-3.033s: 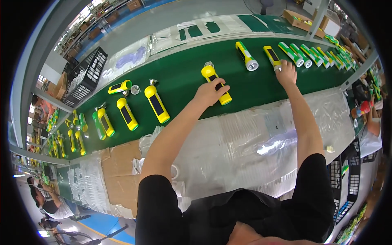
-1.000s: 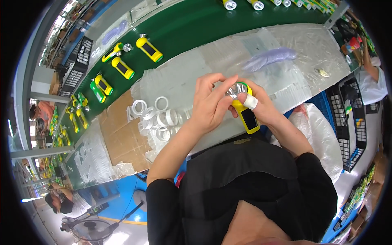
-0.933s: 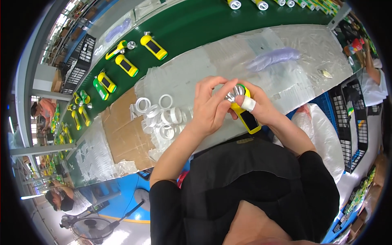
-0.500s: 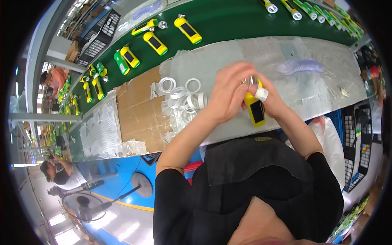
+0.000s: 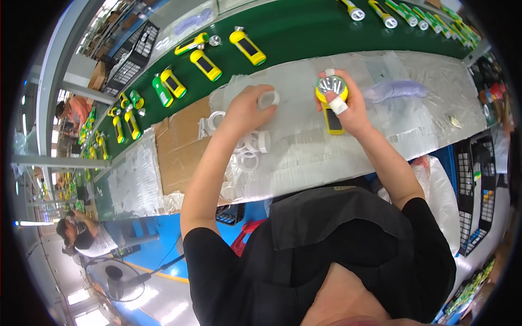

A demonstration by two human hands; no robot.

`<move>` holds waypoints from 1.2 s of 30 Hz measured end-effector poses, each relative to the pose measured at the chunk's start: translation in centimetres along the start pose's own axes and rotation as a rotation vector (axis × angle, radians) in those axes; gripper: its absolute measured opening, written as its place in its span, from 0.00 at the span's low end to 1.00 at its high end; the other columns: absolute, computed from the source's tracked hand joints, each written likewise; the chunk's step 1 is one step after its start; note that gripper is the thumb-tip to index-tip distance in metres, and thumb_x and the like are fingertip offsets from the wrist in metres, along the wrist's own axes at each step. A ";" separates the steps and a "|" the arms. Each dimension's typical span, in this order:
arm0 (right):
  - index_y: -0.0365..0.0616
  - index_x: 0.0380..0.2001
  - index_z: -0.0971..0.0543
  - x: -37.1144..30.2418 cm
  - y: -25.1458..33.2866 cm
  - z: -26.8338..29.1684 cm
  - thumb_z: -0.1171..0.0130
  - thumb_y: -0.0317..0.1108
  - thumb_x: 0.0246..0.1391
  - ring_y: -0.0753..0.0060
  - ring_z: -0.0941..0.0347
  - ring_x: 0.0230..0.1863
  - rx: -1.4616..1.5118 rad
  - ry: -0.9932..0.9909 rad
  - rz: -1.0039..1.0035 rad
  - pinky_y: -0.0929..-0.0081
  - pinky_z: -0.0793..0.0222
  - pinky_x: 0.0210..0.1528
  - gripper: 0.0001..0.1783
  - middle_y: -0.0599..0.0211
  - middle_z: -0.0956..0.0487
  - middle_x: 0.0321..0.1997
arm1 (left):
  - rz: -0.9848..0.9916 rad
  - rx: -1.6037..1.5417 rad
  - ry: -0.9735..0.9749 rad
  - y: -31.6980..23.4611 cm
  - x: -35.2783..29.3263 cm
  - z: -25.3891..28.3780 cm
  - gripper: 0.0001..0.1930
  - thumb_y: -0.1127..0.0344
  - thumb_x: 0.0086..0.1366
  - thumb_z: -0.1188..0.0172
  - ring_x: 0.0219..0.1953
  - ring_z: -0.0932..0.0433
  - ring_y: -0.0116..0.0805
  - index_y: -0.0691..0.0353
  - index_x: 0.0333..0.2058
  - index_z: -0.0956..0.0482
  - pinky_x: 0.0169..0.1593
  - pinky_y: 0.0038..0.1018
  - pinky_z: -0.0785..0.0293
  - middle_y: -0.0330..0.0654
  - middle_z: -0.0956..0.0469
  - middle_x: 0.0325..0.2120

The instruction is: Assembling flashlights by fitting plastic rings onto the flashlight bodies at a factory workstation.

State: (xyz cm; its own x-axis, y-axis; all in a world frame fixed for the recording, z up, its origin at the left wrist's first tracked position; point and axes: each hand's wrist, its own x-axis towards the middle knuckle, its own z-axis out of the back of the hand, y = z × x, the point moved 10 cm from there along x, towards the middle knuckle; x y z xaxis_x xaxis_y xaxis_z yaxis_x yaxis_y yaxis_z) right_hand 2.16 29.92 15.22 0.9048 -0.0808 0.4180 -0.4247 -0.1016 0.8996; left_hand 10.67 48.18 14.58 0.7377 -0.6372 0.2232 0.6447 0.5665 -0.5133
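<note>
A yellow flashlight (image 5: 335,124) with a dark panel on its body is in my right hand (image 5: 352,106). Its round silver reflector (image 5: 331,85) faces up, and my fingers and thumb, wrapped in white tape, close around the head. Off to the left, my left hand (image 5: 246,113) pinches a white plastic ring (image 5: 268,100) between thumb and fingers. Just below that hand lies a loose group of white rings (image 5: 251,145), partly covered by my wrist and forearm.
Beyond the covered work surface runs a green belt (image 5: 293,41) bearing several yellow and green flashlights (image 5: 249,46). A clear purplish plastic bag (image 5: 399,90) lies right of my right hand. Brown cardboard (image 5: 182,155) covers the left part. A person (image 5: 89,233) sits at lower left.
My hands have parted. The left moved left to the rings and took one; the right keeps the flashlight, now turned with its reflector facing up.
</note>
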 end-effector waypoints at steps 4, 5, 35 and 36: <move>0.40 0.54 0.33 0.2 -0.2 0.4 0.44 0.42 0.62 0.74 0.27 0.30 0.044 0.004 -0.027 0.75 0.30 0.34 0.23 0.62 0.24 0.33 | -0.101 -0.553 -0.196 -4.3 1.4 0.8 0.16 0.66 0.59 0.33 0.37 0.26 0.32 0.59 0.46 0.20 0.38 0.27 0.28 0.43 0.25 0.44; 0.40 0.53 0.33 0.2 -0.2 0.2 0.44 0.41 0.61 0.74 0.27 0.30 0.044 0.005 -0.027 0.75 0.30 0.34 0.23 0.63 0.24 0.32 | -0.167 -0.637 -0.267 -6.4 1.1 1.5 0.15 0.68 0.59 0.33 0.38 0.27 0.30 0.59 0.45 0.20 0.39 0.25 0.28 0.42 0.25 0.45; 0.39 0.41 0.25 3.1 9.9 -0.3 0.39 0.25 0.37 0.62 0.30 0.35 -1.130 0.830 -0.012 0.69 0.31 0.37 0.22 0.63 0.31 0.35 | -0.424 -0.335 -0.140 -16.3 2.6 -1.7 0.22 0.66 0.51 0.28 0.40 0.20 0.49 0.56 0.42 0.29 0.40 0.37 0.23 0.45 0.19 0.37; 0.38 0.41 0.25 3.0 9.7 -0.4 0.41 0.23 0.36 0.61 0.30 0.36 -1.134 0.873 -0.072 0.69 0.31 0.38 0.22 0.62 0.31 0.36 | -0.428 -0.342 -0.141 -16.3 2.5 -1.7 0.22 0.66 0.51 0.28 0.40 0.20 0.49 0.56 0.42 0.29 0.40 0.37 0.23 0.45 0.19 0.37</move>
State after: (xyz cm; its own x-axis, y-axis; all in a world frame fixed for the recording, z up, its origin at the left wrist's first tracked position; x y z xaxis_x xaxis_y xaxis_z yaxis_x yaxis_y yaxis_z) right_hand 0.73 29.05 25.26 0.8282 0.5569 -0.0635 -0.5012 0.7866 0.3608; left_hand 1.68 36.44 22.16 0.4597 -0.6835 0.5670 0.8079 0.0568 -0.5866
